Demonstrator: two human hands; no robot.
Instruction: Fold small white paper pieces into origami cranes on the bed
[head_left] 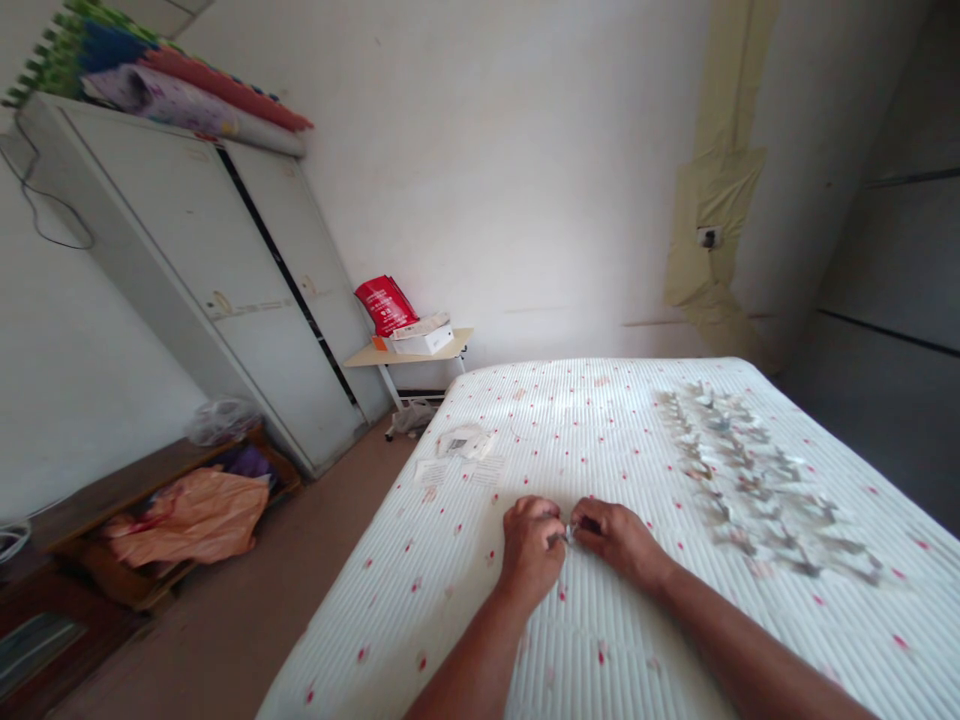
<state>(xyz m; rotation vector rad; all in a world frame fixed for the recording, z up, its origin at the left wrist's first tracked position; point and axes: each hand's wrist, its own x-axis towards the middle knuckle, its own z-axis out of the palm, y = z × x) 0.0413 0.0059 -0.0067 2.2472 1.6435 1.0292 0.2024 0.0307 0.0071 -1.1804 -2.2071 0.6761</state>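
Observation:
My left hand (534, 545) and my right hand (619, 535) meet low over the middle of the bed. Both are closed, fingertips pinching a small pale piece (570, 533) between them that looks like paper; its shape is mostly hidden by the fingers. To the right, several small folded pieces (765, 480), whitish and grey like printed paper, stand in rows on the striped, red-dotted bedcover (600, 600). Flat printed paper strips (457, 472) and a crumpled clear wrapper (466, 440) lie beyond my left hand.
Behind the bed's left corner stands a small table (364, 356) with a red bag (386, 305) and a white box (424, 340). A grey cabinet (180, 250) carries rolled mats (195, 100). On the left, a low wooden unit (97, 490) holds an orange plastic bag (191, 515).

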